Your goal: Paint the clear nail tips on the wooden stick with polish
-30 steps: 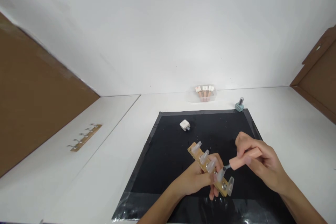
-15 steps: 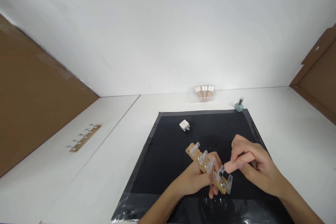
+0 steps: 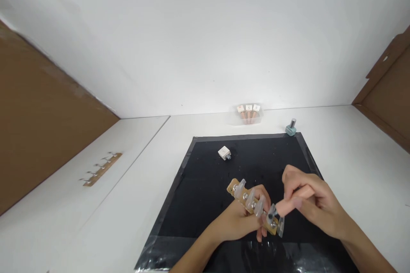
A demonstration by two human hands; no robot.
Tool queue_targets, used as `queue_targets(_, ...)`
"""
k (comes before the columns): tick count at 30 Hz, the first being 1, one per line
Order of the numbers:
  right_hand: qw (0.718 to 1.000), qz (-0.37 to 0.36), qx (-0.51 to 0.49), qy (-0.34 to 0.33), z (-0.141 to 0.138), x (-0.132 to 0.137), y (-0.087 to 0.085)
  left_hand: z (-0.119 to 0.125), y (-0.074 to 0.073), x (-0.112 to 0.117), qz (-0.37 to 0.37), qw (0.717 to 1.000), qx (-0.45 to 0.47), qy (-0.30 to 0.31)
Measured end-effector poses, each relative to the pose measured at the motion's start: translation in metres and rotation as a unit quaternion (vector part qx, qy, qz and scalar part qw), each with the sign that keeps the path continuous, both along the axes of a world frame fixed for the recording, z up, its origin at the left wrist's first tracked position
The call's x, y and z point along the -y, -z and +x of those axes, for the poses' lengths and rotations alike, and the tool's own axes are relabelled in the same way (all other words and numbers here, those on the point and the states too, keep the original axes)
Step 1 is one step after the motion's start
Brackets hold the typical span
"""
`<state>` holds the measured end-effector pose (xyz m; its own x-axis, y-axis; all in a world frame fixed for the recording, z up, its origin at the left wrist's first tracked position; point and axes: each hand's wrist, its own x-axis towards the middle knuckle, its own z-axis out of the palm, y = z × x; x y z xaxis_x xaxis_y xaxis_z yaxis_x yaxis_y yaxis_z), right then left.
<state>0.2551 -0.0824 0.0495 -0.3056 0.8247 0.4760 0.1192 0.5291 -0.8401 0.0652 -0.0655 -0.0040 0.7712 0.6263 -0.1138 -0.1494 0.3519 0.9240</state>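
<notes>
- In the head view, 2 hands show: the left hand and the right hand.
- 1 wooden strip bears 5 clear nail tips; 1 peach-handled brush is out.
- 1 white bottle lies on 1 black mat; 3 bottles with peach caps lie in 1 clear tray.
- 1 teal bottle stands at the mat's far right corner; 1 second strip with small metal stands lies well apart, to the left.
- The left hand is closed around the strip, above the near part of the mat.
- The right hand pinches the brush handle between thumb and fingers; the dark brush end meets the 4th tip from the far end.
- The strip's long axis slants from far left to near right.
- The brush slants too, its dark end pointing left and nearer the wearer.
</notes>
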Motion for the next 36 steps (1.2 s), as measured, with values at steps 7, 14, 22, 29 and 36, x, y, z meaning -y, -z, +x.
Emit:
queue_targets(7, 0.998, 0.005, -0.001, 0.055, 0.0001, 0.0007, 0.0003, 0.0004, 0.0014, -0.0011, -0.024, 0.998, 0.052, -0.004)
queue_targets(14, 0.999, 0.023, 0.015, 0.041, -0.0032, 0.0013, -0.0016, 0.0008, 0.0079, -0.0011, -0.057, 0.993, 0.101, -0.018)
queue_targets(22, 0.999, 0.042, 0.004, 0.026, -0.0034, 0.0012, -0.0018, 0.0011, 0.006, -0.0008, -0.077, 0.989, 0.119, -0.029)
queue_targets(29, 0.997, 0.069, -0.018, 0.021, -0.0045, 0.0004, -0.0027, 0.0015, 0.0025, -0.0034, -0.104, 0.985, 0.133, -0.032)
queue_targets(36, 0.996, 0.079, -0.003, 0.043, -0.0039, 0.001, -0.0037, 0.0016, 0.0045, -0.0047, -0.144, 0.979, 0.143, -0.027)
